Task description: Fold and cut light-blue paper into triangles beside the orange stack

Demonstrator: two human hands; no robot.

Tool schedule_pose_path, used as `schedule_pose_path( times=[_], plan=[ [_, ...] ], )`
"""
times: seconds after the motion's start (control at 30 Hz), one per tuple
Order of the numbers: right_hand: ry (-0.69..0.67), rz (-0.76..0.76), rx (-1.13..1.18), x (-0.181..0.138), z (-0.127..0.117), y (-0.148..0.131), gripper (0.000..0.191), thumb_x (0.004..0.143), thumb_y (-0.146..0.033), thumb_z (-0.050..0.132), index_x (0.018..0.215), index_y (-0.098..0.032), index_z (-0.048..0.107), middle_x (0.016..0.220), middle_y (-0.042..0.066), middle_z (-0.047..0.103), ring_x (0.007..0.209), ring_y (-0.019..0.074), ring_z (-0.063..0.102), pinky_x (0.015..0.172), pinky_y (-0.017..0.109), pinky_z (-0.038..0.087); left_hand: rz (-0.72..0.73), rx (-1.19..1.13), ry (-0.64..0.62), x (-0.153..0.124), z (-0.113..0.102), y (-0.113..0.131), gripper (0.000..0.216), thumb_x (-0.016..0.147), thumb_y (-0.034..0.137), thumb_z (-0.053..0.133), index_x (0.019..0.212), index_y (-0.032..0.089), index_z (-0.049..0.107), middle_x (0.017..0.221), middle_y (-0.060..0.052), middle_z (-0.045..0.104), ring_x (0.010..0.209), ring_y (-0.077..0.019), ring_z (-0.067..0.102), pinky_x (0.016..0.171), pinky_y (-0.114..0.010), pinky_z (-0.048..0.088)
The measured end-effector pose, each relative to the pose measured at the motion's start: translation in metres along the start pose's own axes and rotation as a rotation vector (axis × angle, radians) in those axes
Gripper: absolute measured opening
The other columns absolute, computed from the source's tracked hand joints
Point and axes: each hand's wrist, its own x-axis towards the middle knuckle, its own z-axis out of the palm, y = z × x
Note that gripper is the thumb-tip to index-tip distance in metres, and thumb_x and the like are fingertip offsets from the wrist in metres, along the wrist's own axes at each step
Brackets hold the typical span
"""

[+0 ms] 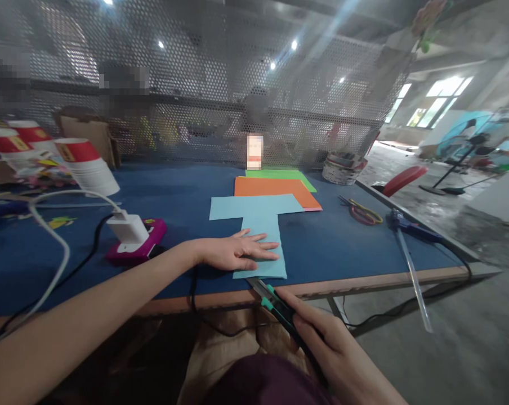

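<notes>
Over on the far left there's a bunch of paper cups [89, 163] lying tipped over. Next to them a white charger [130, 230] is plugged into a pink power strip [147, 239], well clear of the work, so the cables probably just don't get in the way. The left hand [237, 253] lies palm down with the fingers spread flat on the lower strip of the blue paper [258, 225]. My guess is that's to pin the paper so it can't slide on the blue tabletop [174, 197]. The paper is T-shaped and its near end sits right at the tabletop's front edge, close to the person. The orange sheet [275, 191] and green sheet [280, 175] are stacked behind it, looks like spare stock parked out of the way. The right hand [339, 351] is closed around the handle of the knife [280, 309], with the blade tip touching the paper's near edge just beside the left hand's fingers. Further right, scissors [362, 212] and a blue tool [406, 228] with a clear rod lie within reach, and a basket [341, 169] sits at the back.
</notes>
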Motion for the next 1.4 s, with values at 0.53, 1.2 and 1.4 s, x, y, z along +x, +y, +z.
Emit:
schedule_pose_path(
  times=[0.53,1.2,1.4],
  plan=[
    [-0.044,0.017,0.031,0.006,-0.002,-0.01,0.039,0.096,-0.036,0.046,0.133,-0.029,0.057,0.116,0.003,0.07,0.121,0.0218,0.057,0.108,0.04,0.039,-0.005,-0.01,0.007,0.001,0.002,-0.002,0.049,0.096,0.045,0.046,0.143,0.044,0.032,0.158,0.008,0.017,0.148,-0.0259,0.002,0.115,-0.055,-0.01],
    [-0.067,0.005,0.081,0.009,0.005,-0.01,0.037,0.097,-0.036,0.046,0.132,-0.031,0.057,0.13,0.001,0.064,0.126,0.0205,0.054,0.112,0.042,0.033,-0.016,-0.017,0.002,0.0,0.001,-0.001,0.05,0.095,0.044,0.047,0.143,0.043,0.034,0.158,0.008,0.018,0.148,-0.0247,0.001,0.115,-0.055,-0.01],
    [-0.069,0.008,0.049,0.009,0.006,-0.012,0.038,0.097,-0.035,0.047,0.133,-0.031,0.057,0.13,0.001,0.063,0.126,0.0217,0.054,0.111,0.043,0.035,-0.026,-0.016,-0.004,0.001,0.001,0.0,0.05,0.095,0.044,0.046,0.143,0.043,0.033,0.159,0.008,0.017,0.148,-0.0244,0.0,0.115,-0.054,-0.011]
  ],
)
